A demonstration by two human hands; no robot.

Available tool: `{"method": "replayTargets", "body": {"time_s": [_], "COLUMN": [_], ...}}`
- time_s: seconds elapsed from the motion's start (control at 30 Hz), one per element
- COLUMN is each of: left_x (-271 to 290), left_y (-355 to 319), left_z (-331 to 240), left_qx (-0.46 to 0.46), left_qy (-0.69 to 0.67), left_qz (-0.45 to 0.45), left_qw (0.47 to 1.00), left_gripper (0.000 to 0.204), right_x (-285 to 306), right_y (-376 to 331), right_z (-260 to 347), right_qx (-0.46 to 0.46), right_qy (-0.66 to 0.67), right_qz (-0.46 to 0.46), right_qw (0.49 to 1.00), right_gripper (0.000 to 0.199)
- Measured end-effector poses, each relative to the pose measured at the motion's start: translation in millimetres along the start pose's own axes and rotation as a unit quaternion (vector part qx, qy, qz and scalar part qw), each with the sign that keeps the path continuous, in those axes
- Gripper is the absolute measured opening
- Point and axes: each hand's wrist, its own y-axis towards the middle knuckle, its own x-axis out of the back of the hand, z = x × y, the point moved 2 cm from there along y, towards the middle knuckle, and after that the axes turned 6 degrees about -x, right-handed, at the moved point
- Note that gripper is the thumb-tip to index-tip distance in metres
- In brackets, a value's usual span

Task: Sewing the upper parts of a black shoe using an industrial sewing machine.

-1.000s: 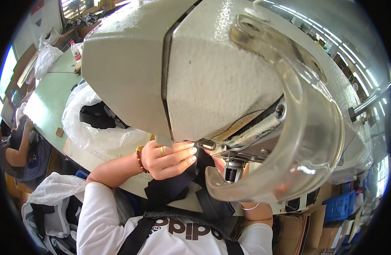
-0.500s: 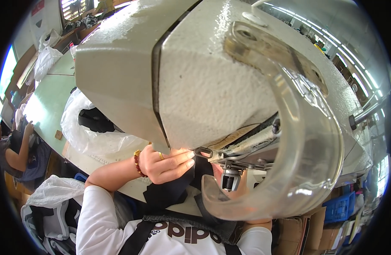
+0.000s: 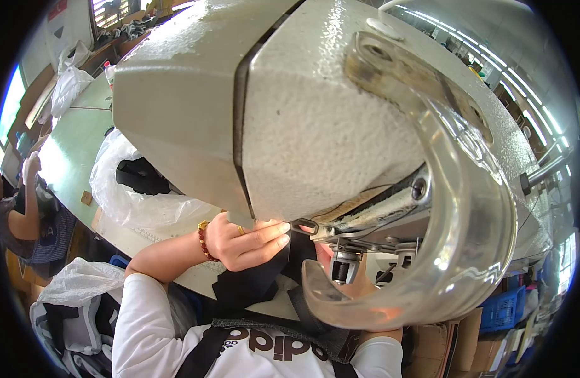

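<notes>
Pressing black fabric [image 3: 252,283] flat at needle area, left hand [image 3: 242,242] is seen with fingers extended, not clenched — cloth kept taut under grey sewing machine head [image 3: 290,113]. Right hand [image 3: 359,286] largely hidden behind clear guard [image 3: 472,220]; grip cannot be told.

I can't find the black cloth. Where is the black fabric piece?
In the head view the black fabric piece lies low in the middle, under the left hand, just left of the sewing machine's presser foot and clear plastic guard.
</notes>
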Motion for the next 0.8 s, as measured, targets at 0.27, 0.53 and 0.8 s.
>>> {"method": "replayTargets", "body": {"time_s": [0.27, 0.53, 0.8], "left_x": [2.6, -0.2, -2.2], "left_y": [1.2, -1.2, -3.5], "left_z": [0.5, -1.5, -3.1], "left_qx": [-0.018, 0.0, 0.03], "left_qy": [0.028, 0.014, 0.027], "left_qz": [0.02, 0.011, 0.003], "left_qw": [0.999, 1.0, 0.999], "left_gripper": [0.016, 0.017, 0.016], "right_x": [2.4, 4.3, 2.5], "right_y": [-0.9, 0.1, 0.8], "right_z": [0.4, 2.6, 6.3], "right_qx": [-0.002, 0.008, 0.013], "right_qy": [-0.008, -0.007, -0.017], "right_qz": [0.0, -0.001, -0.003], "right_qw": [1.0, 1.0, 1.0], "right_gripper": [0.051, 0.05, 0.049]}}
